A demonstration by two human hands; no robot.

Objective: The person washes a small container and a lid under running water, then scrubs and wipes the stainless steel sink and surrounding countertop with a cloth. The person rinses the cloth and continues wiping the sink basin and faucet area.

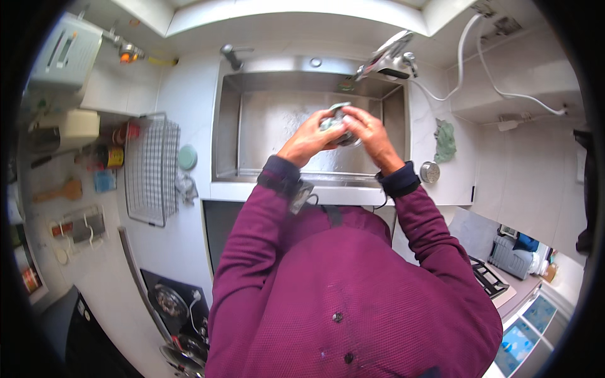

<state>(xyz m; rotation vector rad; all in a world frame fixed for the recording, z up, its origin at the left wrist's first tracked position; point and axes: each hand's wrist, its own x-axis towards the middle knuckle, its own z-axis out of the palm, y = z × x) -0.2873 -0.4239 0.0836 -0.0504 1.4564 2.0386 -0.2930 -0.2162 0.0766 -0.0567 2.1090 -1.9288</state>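
Observation:
Over the steel sink [260,170], both of my hands are closed around a small clear vessel [350,140], apparently glass. A pale green cloth [339,107] shows between the fingers at its top and side. My left hand [309,134] grips it from the left. From the right, my right hand [371,132] presses its fingers against the cloth and the vessel's upper part. Fingers and cloth hide most of the vessel, so its exact shape cannot be told. Water drops lie on the sink floor below.
A chrome faucet [394,61] rises at the sink's back right, a soap dispenser pump [231,56] at back left. Right of the sink lie a green cloth [445,141] and a round metal strainer [430,172]. Leftward are a wire basket [149,172], a green lid [187,157] and a crumpled plastic bag [186,188].

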